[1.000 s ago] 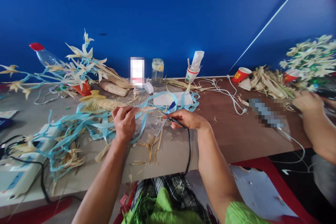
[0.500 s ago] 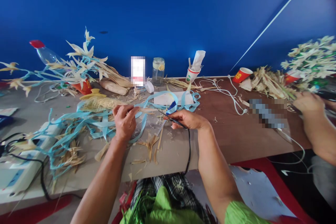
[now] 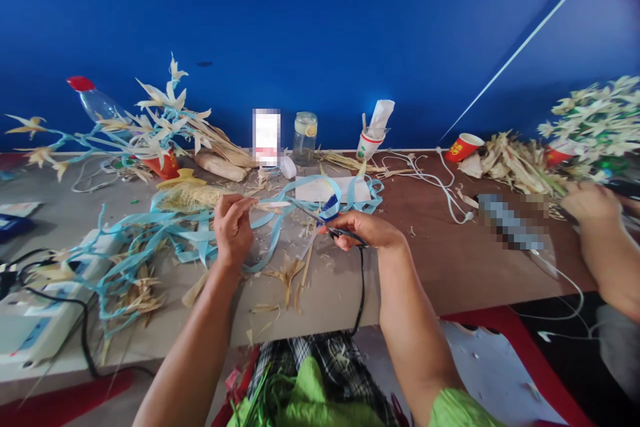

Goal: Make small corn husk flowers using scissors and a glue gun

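Pinched in the fingertips of my left hand [image 3: 233, 230] is a pale strip of corn husk [image 3: 274, 205], its free end pointing right. My right hand [image 3: 367, 230] is closed around scissors [image 3: 311, 215], whose blades point left toward the strip with a small gap between. A dark blue object [image 3: 330, 207] shows just beyond my right fingers, and I cannot make out its kind. A black cord [image 3: 362, 293] hangs below that hand. Light blue ribbon [image 3: 274, 240] loops on the table around both hands, and dried husk pieces [image 3: 289, 277] lie in front.
Husk flowers on blue stems [image 3: 165, 107] stand at left, near a white power strip [image 3: 50, 320]. Along the back are a glass jar [image 3: 305, 140] and a paper cup [image 3: 370, 145]. To the right lie white cables [image 3: 435, 180], a red cup [image 3: 463, 147] and another person's hand [image 3: 590, 203].
The husk strip and the scissor blades, close together before, are now slightly apart. My left hand has tilted the strip a little, and the camera view has shifted slightly.
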Tool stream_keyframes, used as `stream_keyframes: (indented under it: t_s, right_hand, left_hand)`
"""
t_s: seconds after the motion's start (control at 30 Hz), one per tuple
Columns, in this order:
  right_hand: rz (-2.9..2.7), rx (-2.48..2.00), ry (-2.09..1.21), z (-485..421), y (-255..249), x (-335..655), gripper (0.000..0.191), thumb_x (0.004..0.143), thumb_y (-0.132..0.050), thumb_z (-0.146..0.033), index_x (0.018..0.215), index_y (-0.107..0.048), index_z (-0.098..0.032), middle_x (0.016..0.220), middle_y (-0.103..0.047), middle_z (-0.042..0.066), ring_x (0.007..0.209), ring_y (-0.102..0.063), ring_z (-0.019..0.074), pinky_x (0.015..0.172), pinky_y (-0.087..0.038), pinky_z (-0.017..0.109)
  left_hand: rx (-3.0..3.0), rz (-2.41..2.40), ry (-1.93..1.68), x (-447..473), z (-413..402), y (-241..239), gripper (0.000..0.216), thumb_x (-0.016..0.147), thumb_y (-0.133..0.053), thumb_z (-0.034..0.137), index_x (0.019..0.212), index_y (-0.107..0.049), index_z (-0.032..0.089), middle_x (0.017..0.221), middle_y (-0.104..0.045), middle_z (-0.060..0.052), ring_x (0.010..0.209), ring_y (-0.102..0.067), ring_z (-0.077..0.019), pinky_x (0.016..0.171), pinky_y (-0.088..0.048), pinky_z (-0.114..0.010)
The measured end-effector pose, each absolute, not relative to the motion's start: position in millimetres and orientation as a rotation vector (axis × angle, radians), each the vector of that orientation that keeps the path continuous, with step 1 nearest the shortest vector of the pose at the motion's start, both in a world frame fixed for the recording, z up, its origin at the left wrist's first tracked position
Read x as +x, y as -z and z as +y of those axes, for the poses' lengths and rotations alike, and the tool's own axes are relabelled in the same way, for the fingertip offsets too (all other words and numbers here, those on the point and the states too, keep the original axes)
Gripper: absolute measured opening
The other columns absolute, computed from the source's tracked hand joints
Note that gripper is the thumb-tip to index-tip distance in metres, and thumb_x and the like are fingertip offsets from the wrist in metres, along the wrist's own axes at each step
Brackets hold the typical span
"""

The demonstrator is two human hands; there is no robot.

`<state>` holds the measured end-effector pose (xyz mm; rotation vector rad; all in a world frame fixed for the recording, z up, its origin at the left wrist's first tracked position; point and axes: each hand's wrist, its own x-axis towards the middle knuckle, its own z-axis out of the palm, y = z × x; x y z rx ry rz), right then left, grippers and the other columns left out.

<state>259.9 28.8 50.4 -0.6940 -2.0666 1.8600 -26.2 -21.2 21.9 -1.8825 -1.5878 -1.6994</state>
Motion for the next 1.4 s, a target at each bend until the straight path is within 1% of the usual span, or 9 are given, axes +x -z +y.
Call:
stream_keyframes:
  t_s: [0.1,0.2,0.37,0.5,0.63,0.77,0.97,1.17,1.4]
  right_hand:
    - [-2.082,-0.612,-1.977,28.7,-47.5,265.1,0.053,0.075,-0.066,-0.043,0.113,-0.064,-0.007,0.057,-0.053,-0.002,0.05,-0.045,0.0076,0.048,-0.034,0.021]
    - [-2.126,-0.6,-1.997,28.0,-49.0,267.9,0.053,0.074,-0.067,-0.045,0.11,-0.066,-0.006,0.053,-0.052,-0.002,0.048,-0.045,0.0073,0.045,-0.03,0.02]
    - [-2.116,-0.431,-2.107,28.3,-52.4,265.8,0.063,0.072,-0.068,-0.052,0.11,-0.063,-0.002,0.057,-0.054,-0.001,0.048,-0.045,0.0063,0.045,-0.032,0.02]
    - [-2.084,-0.36,-2.155,29.3,-49.1,262.6,0.064,0.073,-0.068,-0.052,0.111,-0.062,0.0,0.055,-0.052,-0.002,0.048,-0.044,0.0058,0.046,-0.032,0.019]
    - [-2.102,-0.354,-2.145,30.1,-46.2,260.7,0.065,0.074,-0.067,-0.053,0.111,-0.062,-0.001,0.056,-0.052,-0.002,0.048,-0.045,0.0058,0.047,-0.034,0.02]
    - [-2.137,-0.367,-2.131,31.4,-46.0,259.5,0.068,0.071,-0.068,-0.056,0.111,-0.062,-0.001,0.058,-0.054,-0.001,0.049,-0.046,0.0062,0.047,-0.034,0.019]
    - [-2.128,-0.363,-2.101,32.0,-45.3,261.0,0.065,0.074,-0.066,-0.055,0.111,-0.062,-0.001,0.056,-0.053,-0.002,0.048,-0.044,0.0053,0.047,-0.033,0.019]
    - [-2.082,-0.355,-2.156,32.4,-44.0,260.1,0.064,0.072,-0.069,-0.052,0.111,-0.063,-0.001,0.056,-0.053,-0.002,0.048,-0.045,0.0054,0.047,-0.033,0.019]
    - [-2.1,-0.391,-2.123,31.0,-47.5,260.5,0.065,0.073,-0.066,-0.055,0.109,-0.063,-0.001,0.054,-0.051,-0.003,0.046,-0.043,0.0049,0.044,-0.032,0.018]
  left_hand:
    - [-1.934,-1.576,1.735,-24.7,-22.5,-23.6,0.019,0.087,-0.049,0.019,0.087,-0.068,0.021,0.085,-0.057,-0.004,0.08,-0.054,-0.0147,0.071,-0.044,-0.029]
    - [-1.971,-1.535,1.763,-22.0,-23.8,-25.4,0.018,0.086,-0.05,0.016,0.085,-0.067,0.021,0.085,-0.056,-0.004,0.08,-0.054,-0.0143,0.072,-0.044,-0.028]
    - [-2.007,-1.462,1.817,-20.9,-23.8,-28.0,0.018,0.086,-0.05,0.013,0.083,-0.066,0.02,0.084,-0.055,-0.003,0.081,-0.054,-0.0135,0.072,-0.044,-0.028]
    - [-2.03,-1.422,1.823,-22.4,-22.4,-27.1,0.018,0.085,-0.051,0.011,0.082,-0.066,0.021,0.084,-0.055,-0.002,0.081,-0.054,-0.0134,0.073,-0.044,-0.027]
    - [-2.044,-1.398,1.816,-22.7,-22.1,-25.8,0.019,0.083,-0.052,0.009,0.082,-0.066,0.021,0.084,-0.054,-0.002,0.081,-0.054,-0.0135,0.072,-0.043,-0.027]
    - [-2.071,-1.38,1.79,-22.3,-22.5,-25.2,0.022,0.083,-0.051,0.006,0.083,-0.066,0.021,0.084,-0.053,-0.002,0.08,-0.053,-0.0131,0.072,-0.042,-0.027]
    - [-2.066,-1.411,1.794,-23.2,-22.2,-23.8,0.02,0.083,-0.051,0.008,0.083,-0.067,0.021,0.084,-0.054,-0.002,0.081,-0.053,-0.0135,0.072,-0.043,-0.027]
    - [-2.079,-1.4,1.753,-22.6,-22.2,-23.3,0.019,0.084,-0.052,0.01,0.083,-0.067,0.021,0.084,-0.054,-0.003,0.08,-0.054,-0.0135,0.072,-0.043,-0.028]
    - [-2.103,-1.315,1.709,-20.4,-21.9,-23.3,0.021,0.083,-0.053,0.007,0.085,-0.067,0.022,0.083,-0.054,-0.002,0.077,-0.053,-0.012,0.068,-0.043,-0.026]
